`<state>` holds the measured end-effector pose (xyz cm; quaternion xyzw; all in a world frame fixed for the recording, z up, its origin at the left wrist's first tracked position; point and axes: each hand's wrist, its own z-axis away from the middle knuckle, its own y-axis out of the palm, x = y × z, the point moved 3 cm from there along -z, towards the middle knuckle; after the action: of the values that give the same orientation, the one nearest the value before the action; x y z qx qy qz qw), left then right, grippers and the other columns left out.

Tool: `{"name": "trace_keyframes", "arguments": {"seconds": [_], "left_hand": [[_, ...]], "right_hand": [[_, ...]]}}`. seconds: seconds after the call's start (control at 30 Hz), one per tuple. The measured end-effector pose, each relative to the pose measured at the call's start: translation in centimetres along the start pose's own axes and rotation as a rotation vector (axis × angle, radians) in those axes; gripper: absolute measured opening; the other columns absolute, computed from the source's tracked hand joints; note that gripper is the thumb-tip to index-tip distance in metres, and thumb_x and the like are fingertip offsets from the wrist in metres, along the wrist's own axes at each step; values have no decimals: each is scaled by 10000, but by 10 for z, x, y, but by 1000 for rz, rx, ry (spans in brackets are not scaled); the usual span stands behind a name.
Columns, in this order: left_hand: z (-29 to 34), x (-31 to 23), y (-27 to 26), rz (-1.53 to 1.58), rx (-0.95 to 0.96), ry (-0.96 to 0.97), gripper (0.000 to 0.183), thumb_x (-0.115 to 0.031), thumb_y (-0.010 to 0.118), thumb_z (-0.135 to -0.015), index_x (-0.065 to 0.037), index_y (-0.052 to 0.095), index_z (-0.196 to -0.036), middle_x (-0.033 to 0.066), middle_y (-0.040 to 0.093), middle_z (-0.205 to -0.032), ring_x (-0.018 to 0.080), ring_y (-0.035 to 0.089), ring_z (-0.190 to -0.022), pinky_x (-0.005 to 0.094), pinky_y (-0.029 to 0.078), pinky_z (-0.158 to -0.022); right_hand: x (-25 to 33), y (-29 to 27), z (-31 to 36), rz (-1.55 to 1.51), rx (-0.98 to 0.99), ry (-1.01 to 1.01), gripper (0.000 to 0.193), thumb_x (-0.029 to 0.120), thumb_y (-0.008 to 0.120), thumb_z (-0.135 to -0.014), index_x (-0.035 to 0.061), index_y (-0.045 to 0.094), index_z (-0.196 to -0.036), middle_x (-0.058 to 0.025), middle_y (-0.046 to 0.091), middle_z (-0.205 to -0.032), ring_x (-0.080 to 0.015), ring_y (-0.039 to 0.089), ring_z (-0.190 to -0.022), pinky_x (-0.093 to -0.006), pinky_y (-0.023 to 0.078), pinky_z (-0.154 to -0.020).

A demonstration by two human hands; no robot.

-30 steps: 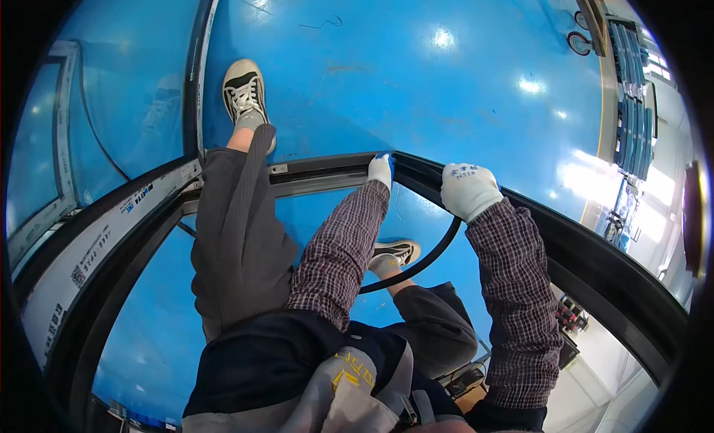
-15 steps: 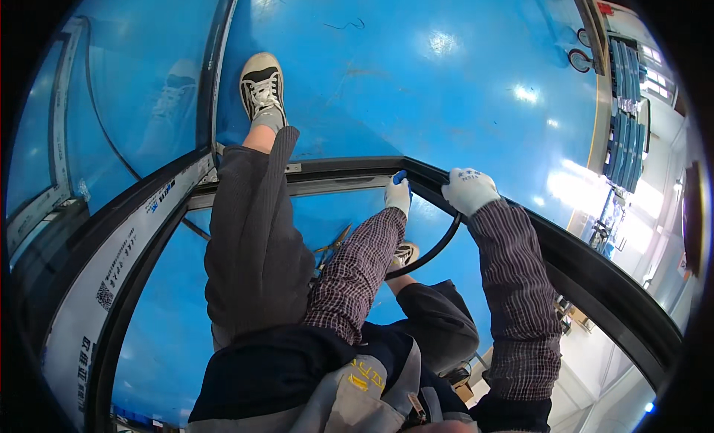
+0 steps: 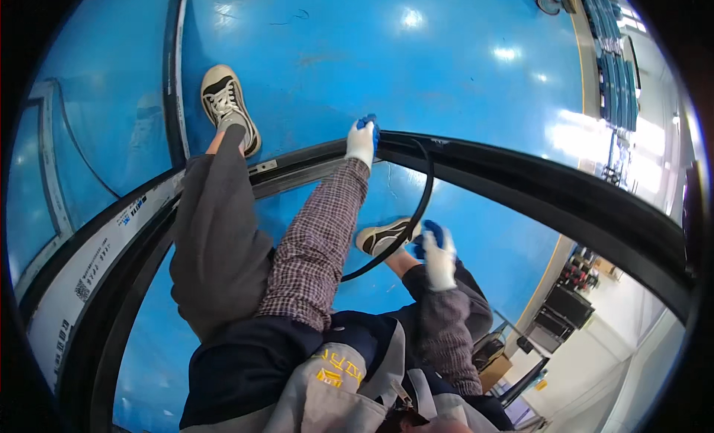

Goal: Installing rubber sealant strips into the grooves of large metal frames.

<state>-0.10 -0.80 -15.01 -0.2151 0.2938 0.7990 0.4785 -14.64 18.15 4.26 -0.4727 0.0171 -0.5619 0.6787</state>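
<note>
Left hand: the left hand [image 3: 362,140], in a white glove with blue fingertips, is stretched forward and pressed down on the top edge of the long dark curved metal frame [image 3: 535,191], its fingers bent over the spot where the thin black rubber strip [image 3: 416,210] meets that frame.
Right hand: the right hand [image 3: 437,254], gloved the same way, is drawn back near the knee; its fingers are curled, and the strip passes just beside them, though from this angle I cannot tell whether they actually have hold of it.
Strip: it leaves the frame at the left hand, arcs out to the right and sweeps down past the right hand, ending low between the legs.
Frame: it runs from lower left up and across to the right, lying on the glossy blue floor [image 3: 416,76].
Feet: a dark canvas shoe with white laces [image 3: 227,106] is planted on the floor beyond the frame; a second shoe [image 3: 383,238] sits inside it, just left of the right hand.
Clothing: checked sleeves, grey trousers.
</note>
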Motion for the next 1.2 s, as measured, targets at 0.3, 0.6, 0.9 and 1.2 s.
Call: {"name": "trace_keyframes", "arguments": {"seconds": [0.3, 0.6, 0.9, 1.2], "left_hand": [[-9, -52, -14, -26, 139, 150, 260, -138, 509, -902, -65, 613, -1130, 37, 634, -980, 120, 577, -825, 242, 468, -737], [55, -87, 44, -103, 747, 228, 297, -88, 555, -868, -57, 590, -1162, 54, 641, -1071, 149, 587, -944, 265, 477, -853], [89, -113, 50, -277, 916, 231, 384, -161, 615, -785, -97, 596, -1164, 62, 584, -1097, 168, 567, -916, 239, 469, -826], [89, -127, 48, -589, 846, 293, 433, -246, 677, -734, -112, 600, -1139, 99, 530, -1104, 238, 532, -993, 324, 443, -895]], "right_hand": [[-44, 80, -25, 31, 244, 153, 240, 192, 586, -864, 44, 587, -1053, -111, 637, -855, -193, 599, -709, -287, 482, -615], [181, -23, 53, 47, 211, -534, 302, 88, 607, -843, 0, 565, -1129, -120, 647, -935, -177, 603, -702, -266, 493, -667], [309, -13, -5, 1626, -3, -943, 407, 261, 614, -824, 106, 566, -1197, -83, 576, -1163, -269, 538, -1073, -391, 427, -907], [303, 7, -31, 1852, 294, -329, 411, 332, 576, -858, 106, 580, -1202, -77, 569, -1198, -266, 527, -1115, -397, 420, -935]]}}
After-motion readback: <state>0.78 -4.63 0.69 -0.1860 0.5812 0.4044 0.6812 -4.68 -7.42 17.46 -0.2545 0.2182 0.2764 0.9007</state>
